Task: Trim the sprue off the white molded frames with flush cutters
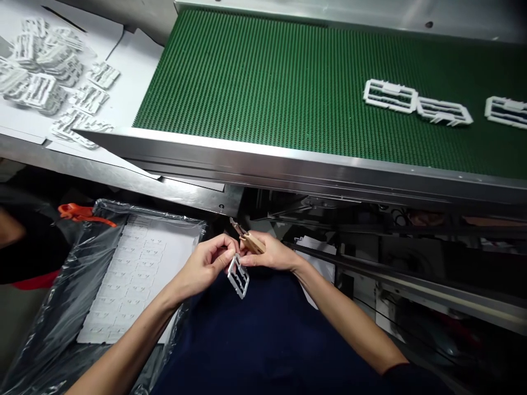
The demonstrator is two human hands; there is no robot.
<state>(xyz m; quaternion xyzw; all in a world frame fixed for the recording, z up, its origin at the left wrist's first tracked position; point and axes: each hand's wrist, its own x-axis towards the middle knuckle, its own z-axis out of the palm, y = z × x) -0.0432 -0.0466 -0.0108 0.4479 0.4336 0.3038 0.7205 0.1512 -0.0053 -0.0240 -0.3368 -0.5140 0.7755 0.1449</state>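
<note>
Below the belt at frame centre, the left hand [206, 263] pinches a white plastic frame [238, 276] while the right hand [269, 253] grips a tan-handled cutter [248, 238] against it; trimmed frames fill the lower-left tray [135, 274], three more wait on the green conveyor [263, 82].

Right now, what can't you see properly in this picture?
Head view, the only one:
- Small wooden-handled tool: its working tip is too small and dark to identify; the right hand covers the handle's end.
- White plastic frame: the left hand hides its top edge.
- Third frame on the green belt: cut off by the right edge.
</note>
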